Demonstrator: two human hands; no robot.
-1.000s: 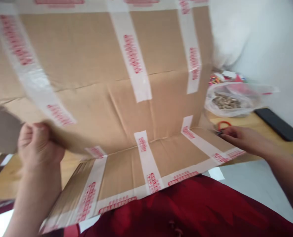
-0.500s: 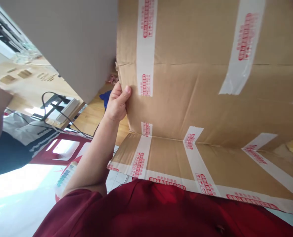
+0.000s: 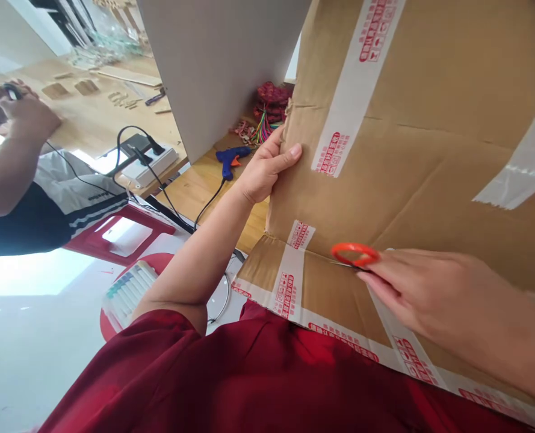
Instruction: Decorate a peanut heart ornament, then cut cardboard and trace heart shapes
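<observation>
A large sheet of brown cardboard (image 3: pixel 411 168), folded along a crease and stuck with white tape printed in red, leans against my front. My left hand (image 3: pixel 267 168) grips its left edge, the thumb on the near face and the fingers behind. Over the lower panel, my right hand (image 3: pixel 429 288) is closed on scissors (image 3: pixel 355 254). An orange handle loop sticks out past the fingers to the left, and a sliver of metal shows under it; the rest of the scissors is hidden.
A blue glue gun (image 3: pixel 231 161) lies on the wooden table beyond my left hand, beside red yarn (image 3: pixel 274 102). A grey partition (image 3: pixel 217 60) stands behind. Left are a power strip (image 3: pixel 150 165), another person's hands (image 3: pixel 23 108) and a box of markers (image 3: pixel 129 294) on a red stool.
My right hand has come into view from the right with the scissors. The view has turned left, so the cardboard and my left hand appear farther right; that grip is unchanged.
</observation>
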